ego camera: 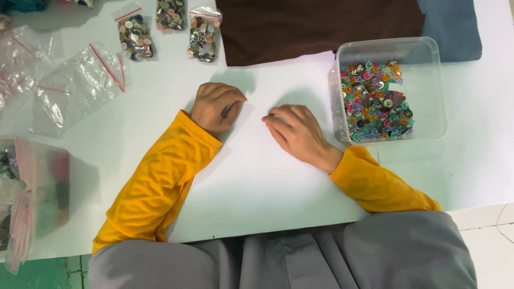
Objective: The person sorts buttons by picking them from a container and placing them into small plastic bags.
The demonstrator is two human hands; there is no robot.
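both hands (217, 107) (294, 131) rest mid-sheet, container (428, 53) beside right.

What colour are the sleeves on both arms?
Bright yellow sleeves, seen clearly in the head view.

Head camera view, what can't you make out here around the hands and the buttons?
- Left hand: curled; what its fingers cover is hidden, head view.
- Right hand: palm down, fingertips tucked under.
- Clear tub of coloured buttons: individual buttons too small.
- Zip bags at the left edge: cut off, contents blurred.
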